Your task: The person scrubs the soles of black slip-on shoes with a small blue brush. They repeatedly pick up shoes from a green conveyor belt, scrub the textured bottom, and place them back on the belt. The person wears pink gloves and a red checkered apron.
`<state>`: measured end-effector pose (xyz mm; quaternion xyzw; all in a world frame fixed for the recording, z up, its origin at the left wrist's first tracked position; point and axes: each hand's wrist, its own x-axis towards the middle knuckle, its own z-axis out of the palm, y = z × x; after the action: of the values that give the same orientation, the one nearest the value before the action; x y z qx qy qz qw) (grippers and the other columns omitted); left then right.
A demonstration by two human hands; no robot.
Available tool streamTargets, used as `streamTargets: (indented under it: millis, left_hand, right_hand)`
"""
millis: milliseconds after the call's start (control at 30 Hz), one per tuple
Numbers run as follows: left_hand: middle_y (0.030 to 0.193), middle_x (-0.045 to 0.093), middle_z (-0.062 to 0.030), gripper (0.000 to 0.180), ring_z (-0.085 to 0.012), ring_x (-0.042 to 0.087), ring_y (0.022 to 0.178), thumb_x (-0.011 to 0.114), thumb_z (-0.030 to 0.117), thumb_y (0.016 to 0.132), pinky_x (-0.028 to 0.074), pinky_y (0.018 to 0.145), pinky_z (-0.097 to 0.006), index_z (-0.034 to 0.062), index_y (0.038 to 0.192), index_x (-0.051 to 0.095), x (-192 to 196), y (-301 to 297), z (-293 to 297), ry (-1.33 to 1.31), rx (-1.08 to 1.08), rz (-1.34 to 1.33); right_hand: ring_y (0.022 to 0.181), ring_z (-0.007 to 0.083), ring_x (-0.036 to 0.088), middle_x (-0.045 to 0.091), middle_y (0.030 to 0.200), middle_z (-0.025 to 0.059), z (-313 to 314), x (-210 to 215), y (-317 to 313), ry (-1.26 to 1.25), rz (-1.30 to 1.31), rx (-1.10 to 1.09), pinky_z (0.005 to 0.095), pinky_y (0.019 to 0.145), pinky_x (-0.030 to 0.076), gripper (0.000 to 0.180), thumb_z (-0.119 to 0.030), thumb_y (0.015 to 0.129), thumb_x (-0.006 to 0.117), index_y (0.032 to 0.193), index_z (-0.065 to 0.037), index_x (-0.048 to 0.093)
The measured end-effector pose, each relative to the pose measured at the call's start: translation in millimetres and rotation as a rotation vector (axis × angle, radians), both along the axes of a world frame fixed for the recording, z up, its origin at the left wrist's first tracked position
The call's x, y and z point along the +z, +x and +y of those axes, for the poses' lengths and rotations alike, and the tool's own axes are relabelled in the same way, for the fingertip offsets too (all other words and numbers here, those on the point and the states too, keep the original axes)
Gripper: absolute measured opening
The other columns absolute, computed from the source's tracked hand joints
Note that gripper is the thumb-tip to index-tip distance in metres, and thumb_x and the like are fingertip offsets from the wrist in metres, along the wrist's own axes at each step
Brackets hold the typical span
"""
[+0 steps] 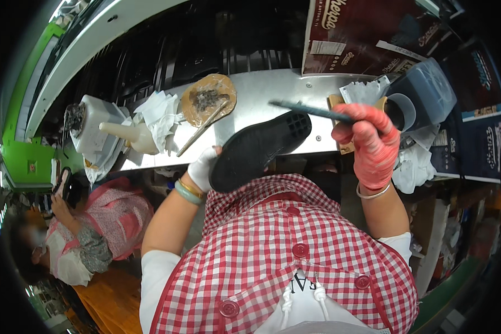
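My left hand point(203, 167), in a white glove with the fingertips bare, grips a black shoe sole point(256, 147) by its near left end. The sole tilts up toward the right over the bench edge, its grid of square hollows at the far end. My right hand point(370, 142), in a red-coated glove, is closed on a slim dark stick-like tool point(306, 108). The tool's tapered tip points left, above the sole and apart from it. Whether that tip carries bristles I cannot tell.
A metal bench point(261, 89) holds a tan disc point(220, 92) with dark residue, a thin stick point(200, 131), crumpled white paper point(158, 119), a nozzled bottle point(133, 136) and a white container point(97, 125). A translucent tub point(426, 92) stands right, near boxes point(353, 39). Another person point(106, 222) works at left.
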<state>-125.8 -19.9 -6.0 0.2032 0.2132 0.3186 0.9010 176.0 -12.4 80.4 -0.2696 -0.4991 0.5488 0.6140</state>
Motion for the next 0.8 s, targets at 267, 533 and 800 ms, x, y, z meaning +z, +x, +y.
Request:
streamTargets:
  millis: [267,533,800]
  left_hand:
    - [0.131,0.045,-0.0193,0.092,-0.0297,0.054,0.109,0.08,0.034,0.065,0.045,0.093,-0.041,0.0005,0.136,0.032,53.6,53.0,3.8,0.342,0.0,-0.068]
    - [0.137,0.038,-0.0114,0.081,-0.0239,0.037,0.127,0.073,0.026,0.074,0.036,0.103,-0.039,0.0066,0.138,0.027,60.2,66.5,57.9,1.336,0.704,0.626]
    - [0.144,0.03,-0.0102,0.069,-0.0257,0.037,0.128,0.057,0.05,0.083,0.045,0.098,-0.044,0.0115,0.135,0.032,69.6,32.9,71.9,1.385,0.969,0.091]
  right_hand:
    - [0.068,0.013,0.062,0.063,0.089,0.0061,6.4,15.2,8.4,0.003,0.388,-0.353,0.0235,0.061,0.05,0.028,-0.013,0.085,0.065,0.11,-0.001,0.059]
    - [0.062,0.0096,0.056,0.061,0.084,0.0009,3.0,9.1,33.2,-0.031,0.52,-0.507,0.0199,0.059,0.047,0.022,-0.014,0.086,0.065,0.105,-0.005,0.06]
    - [0.061,0.0077,0.055,0.061,0.084,0.0023,6.2,-12.0,24.9,-0.229,0.523,-0.488,0.0178,0.055,0.046,0.017,-0.015,0.088,0.062,0.101,-0.004,0.06]
